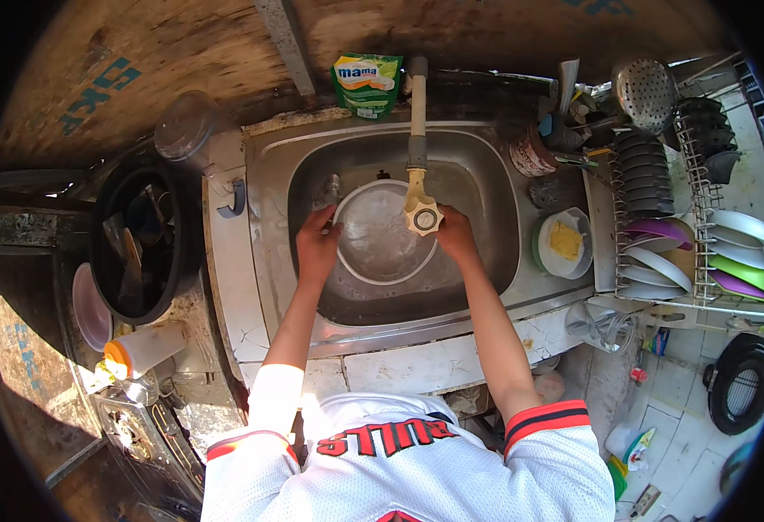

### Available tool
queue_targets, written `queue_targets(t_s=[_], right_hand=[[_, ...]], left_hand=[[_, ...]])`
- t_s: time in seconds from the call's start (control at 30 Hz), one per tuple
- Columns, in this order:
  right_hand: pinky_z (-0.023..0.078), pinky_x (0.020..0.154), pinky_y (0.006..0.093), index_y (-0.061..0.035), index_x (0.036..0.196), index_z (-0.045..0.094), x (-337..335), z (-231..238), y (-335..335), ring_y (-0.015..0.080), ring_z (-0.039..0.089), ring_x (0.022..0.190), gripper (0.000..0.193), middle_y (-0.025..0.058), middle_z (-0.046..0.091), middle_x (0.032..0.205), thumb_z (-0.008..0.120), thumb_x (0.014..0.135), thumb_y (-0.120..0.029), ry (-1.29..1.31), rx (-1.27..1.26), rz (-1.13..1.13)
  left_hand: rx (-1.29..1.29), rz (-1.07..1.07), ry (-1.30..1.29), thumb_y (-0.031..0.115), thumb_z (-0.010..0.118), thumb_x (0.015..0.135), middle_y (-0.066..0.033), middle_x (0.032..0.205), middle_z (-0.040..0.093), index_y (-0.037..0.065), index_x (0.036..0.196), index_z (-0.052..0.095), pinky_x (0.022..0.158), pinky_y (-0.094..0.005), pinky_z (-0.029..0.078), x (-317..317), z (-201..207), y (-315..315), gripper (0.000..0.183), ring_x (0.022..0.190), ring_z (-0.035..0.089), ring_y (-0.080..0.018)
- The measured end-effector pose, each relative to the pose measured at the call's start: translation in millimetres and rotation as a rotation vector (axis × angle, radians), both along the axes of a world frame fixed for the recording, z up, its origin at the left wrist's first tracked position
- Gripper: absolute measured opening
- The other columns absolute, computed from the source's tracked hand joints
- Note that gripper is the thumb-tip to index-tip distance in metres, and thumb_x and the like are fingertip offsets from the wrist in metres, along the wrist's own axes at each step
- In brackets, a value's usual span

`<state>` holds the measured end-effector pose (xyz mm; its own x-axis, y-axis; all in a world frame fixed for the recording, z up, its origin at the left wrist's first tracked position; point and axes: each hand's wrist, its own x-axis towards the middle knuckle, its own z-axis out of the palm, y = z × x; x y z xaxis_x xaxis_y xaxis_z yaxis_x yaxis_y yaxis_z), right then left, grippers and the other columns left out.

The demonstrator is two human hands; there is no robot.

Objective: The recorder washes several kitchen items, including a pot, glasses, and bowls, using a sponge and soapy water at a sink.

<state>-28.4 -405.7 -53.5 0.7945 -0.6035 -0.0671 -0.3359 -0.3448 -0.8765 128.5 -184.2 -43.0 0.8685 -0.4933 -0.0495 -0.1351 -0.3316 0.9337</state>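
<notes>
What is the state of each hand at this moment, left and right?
Left hand: closed on the rim of the round white basin.
Right hand: at the cream tap knob; its grip cannot be told.

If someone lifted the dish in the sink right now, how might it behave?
The dish shines as if wet, so it may be slippery. Its outline is an even circle beside the left hand, so it is probably stiff. Being wide, it could tip if held by one side.
</notes>
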Motion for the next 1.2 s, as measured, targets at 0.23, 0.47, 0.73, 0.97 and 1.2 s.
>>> queue_targets(t_s=[0.23, 0.47, 0.73, 0.97, 1.2], right_hand=[[0.051, 0.071, 0.035, -0.0054, 0.107, 0.066, -45, -2, -58, 0.0274, 0.067, 0.08, 0.028, 0.0175, 0.066, 0.092, 0.067, 0.08, -0.014, 0.142, -0.074, -0.174], [0.052, 0.068, 0.0408, -0.0018, 0.098, 0.068, -54, 49, -55, 0.0343, 0.064, 0.077, 0.02, 0.018, 0.064, 0.088, 0.063, 0.079, -0.005, 0.049, -0.626, -0.169], [0.051, 0.069, 0.0425, 0.0008, 0.093, 0.068, -74, 113, -61, 0.0367, 0.063, 0.077, 0.018, 0.0192, 0.063, 0.086, 0.062, 0.077, -0.007, 0.22, -0.616, -0.041], [0.051, 0.071, 0.044, 0.0026, 0.089, 0.067, -61, 86, -48, 0.0389, 0.062, 0.079, 0.018, 0.0239, 0.063, 0.084, 0.058, 0.077, -0.008, 0.217, -0.467, -0.027], [0.049, 0.063, 0.0413, 0.0012, 0.098, 0.065, -53, 56, -24, 0.0356, 0.062, 0.074, 0.021, 0.0188, 0.061, 0.082, 0.06, 0.078, -0.003, 0.027, -0.512, -0.216]], left_hand=[[-0.172, -0.043, -0.075, -0.003, 0.065, 0.076, -0.0111, 0.098, 0.063, 0.002, 0.108, 0.065, 0.074, -0.0298, 0.05, -34, 0, -62, 0.033, 0.084, 0.064, -0.0198], [-0.121, -0.062, 0.057, 0.0, 0.064, 0.076, -0.0116, 0.09, 0.068, 0.003, 0.107, 0.066, 0.072, -0.0293, 0.051, -34, -31, -85, 0.031, 0.08, 0.066, -0.0186], [-0.208, -0.257, 0.375, 0.003, 0.061, 0.077, -0.0094, 0.078, 0.068, 0.0, 0.099, 0.068, 0.066, -0.0269, 0.052, -59, -29, -88, 0.023, 0.072, 0.065, -0.0119], [-0.228, -0.085, 0.684, 0.004, 0.062, 0.081, -0.009, 0.081, 0.067, -0.007, 0.098, 0.065, 0.063, -0.0252, 0.053, -47, -40, -61, 0.021, 0.069, 0.063, -0.0131], [-0.366, -0.057, 0.714, 0.003, 0.062, 0.081, -0.0112, 0.091, 0.066, -0.007, 0.108, 0.061, 0.07, -0.0271, 0.054, -8, -28, -38, 0.03, 0.078, 0.064, -0.0156]])
